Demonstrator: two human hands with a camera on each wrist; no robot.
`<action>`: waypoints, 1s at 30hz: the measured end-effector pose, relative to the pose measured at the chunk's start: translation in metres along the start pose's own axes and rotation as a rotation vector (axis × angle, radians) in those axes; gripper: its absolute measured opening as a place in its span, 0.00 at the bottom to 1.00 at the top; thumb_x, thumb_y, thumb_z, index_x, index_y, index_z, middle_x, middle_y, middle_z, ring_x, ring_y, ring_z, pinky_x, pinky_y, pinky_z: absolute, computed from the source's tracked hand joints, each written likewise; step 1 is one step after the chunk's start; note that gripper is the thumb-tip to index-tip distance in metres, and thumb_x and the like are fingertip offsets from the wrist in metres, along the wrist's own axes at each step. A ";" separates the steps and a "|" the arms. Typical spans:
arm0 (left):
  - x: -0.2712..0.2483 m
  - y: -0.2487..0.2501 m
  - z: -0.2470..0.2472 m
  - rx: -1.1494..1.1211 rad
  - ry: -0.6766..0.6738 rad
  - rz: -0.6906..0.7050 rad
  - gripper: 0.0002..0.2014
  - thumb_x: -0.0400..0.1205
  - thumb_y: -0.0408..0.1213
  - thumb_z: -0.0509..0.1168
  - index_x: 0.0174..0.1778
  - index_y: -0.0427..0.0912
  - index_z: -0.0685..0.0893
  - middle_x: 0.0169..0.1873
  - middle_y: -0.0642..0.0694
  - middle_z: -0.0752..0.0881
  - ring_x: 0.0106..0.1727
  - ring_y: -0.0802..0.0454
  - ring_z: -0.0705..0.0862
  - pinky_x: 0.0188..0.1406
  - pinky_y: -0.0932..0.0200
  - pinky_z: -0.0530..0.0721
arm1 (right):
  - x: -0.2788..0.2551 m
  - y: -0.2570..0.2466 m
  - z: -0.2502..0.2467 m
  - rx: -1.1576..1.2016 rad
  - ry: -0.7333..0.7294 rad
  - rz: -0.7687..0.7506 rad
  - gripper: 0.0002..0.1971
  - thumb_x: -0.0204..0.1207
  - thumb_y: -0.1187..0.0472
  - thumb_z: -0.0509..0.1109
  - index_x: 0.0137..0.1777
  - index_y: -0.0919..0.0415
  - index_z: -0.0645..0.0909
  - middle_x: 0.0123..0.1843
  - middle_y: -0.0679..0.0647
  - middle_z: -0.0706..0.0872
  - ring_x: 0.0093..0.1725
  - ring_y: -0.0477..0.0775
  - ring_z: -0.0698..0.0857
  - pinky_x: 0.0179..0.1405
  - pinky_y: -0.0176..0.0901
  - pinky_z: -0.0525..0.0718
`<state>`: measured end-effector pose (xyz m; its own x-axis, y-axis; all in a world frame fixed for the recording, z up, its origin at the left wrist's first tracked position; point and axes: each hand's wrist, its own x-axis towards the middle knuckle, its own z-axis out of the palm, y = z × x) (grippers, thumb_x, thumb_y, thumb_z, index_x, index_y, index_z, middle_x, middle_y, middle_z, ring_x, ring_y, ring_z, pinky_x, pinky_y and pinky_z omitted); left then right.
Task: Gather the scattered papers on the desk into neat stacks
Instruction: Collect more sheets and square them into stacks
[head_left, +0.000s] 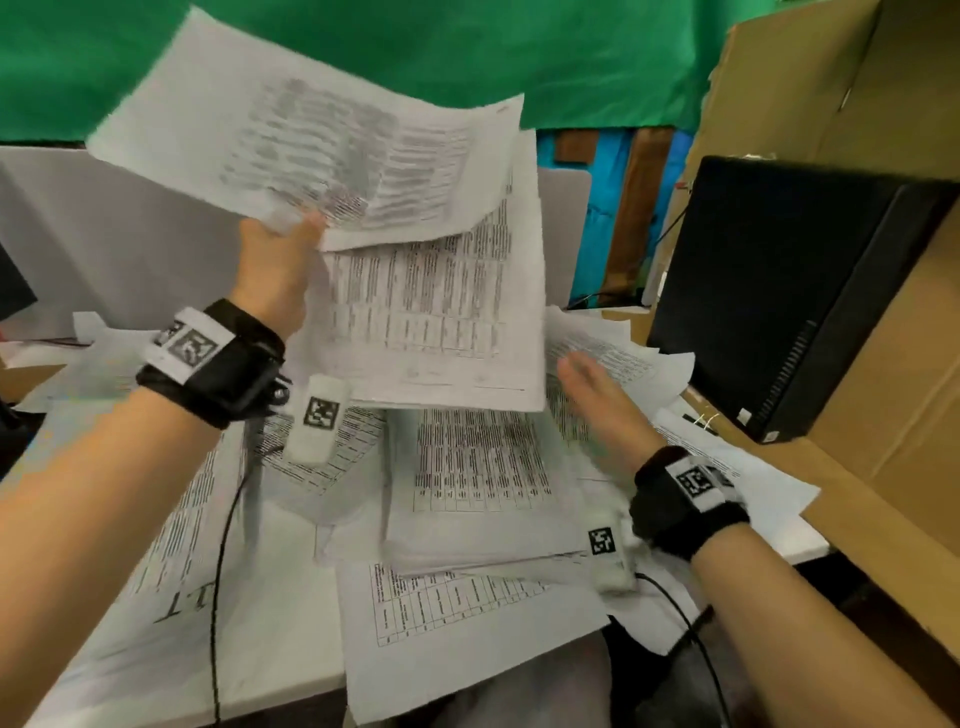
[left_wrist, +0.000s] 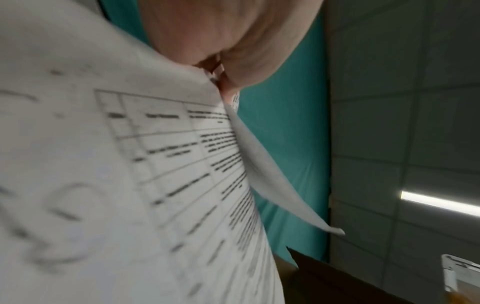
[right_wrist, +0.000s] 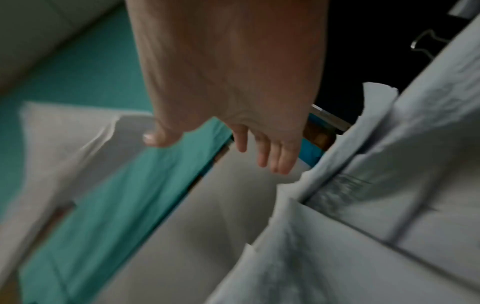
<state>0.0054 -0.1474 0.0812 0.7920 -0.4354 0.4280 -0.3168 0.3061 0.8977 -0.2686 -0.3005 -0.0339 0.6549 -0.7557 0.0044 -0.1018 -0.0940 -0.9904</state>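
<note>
While the left hand (head_left: 275, 270) is pinching a loose sheaf of printed sheets (head_left: 415, 291) by one corner and holding it raised above the desk, the pages are fanning apart and drooping, which suggests they are light, limp and slippery against one another. Such paper is likely handling best when taken along an edge with both hands and tapped square, since a corner grip is letting the upper sheet (head_left: 291, 135) splay away from the rest. From the left wrist view, the thumb and fingers are closing on the corner with the sheets hanging below them. The right hand (head_left: 597, 410) is hovering flat with its fingers (right_wrist: 275, 156) straight and holding nothing, just above the scattered papers (head_left: 478, 467) that are lying overlapped across the desk (head_left: 291, 644), beside a black computer case (head_left: 789, 296).
</note>
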 end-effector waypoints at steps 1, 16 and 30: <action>-0.012 -0.008 0.007 -0.015 0.002 -0.034 0.14 0.84 0.38 0.64 0.35 0.40 0.70 0.26 0.54 0.70 0.21 0.64 0.69 0.29 0.64 0.72 | -0.003 -0.008 0.002 0.090 -0.087 -0.026 0.35 0.76 0.31 0.65 0.80 0.46 0.69 0.75 0.41 0.77 0.74 0.49 0.78 0.73 0.57 0.76; -0.054 -0.056 0.039 -0.021 0.054 -0.273 0.14 0.85 0.37 0.60 0.37 0.32 0.79 0.34 0.40 0.82 0.33 0.56 0.83 0.40 0.51 0.81 | -0.005 0.015 0.028 0.050 0.030 0.223 0.17 0.81 0.77 0.62 0.69 0.69 0.75 0.65 0.64 0.85 0.48 0.56 0.87 0.31 0.41 0.89; -0.016 -0.065 0.020 0.099 -0.272 -0.429 0.18 0.86 0.30 0.60 0.72 0.37 0.75 0.62 0.41 0.83 0.56 0.44 0.84 0.55 0.47 0.82 | -0.009 0.038 -0.013 -0.511 -0.158 0.378 0.18 0.77 0.75 0.66 0.66 0.67 0.79 0.64 0.64 0.86 0.60 0.62 0.86 0.58 0.51 0.84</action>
<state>0.0032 -0.1773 0.0177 0.7012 -0.7127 0.0195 -0.0519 -0.0238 0.9984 -0.2886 -0.3056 -0.0696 0.6025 -0.6962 -0.3903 -0.6640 -0.1658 -0.7291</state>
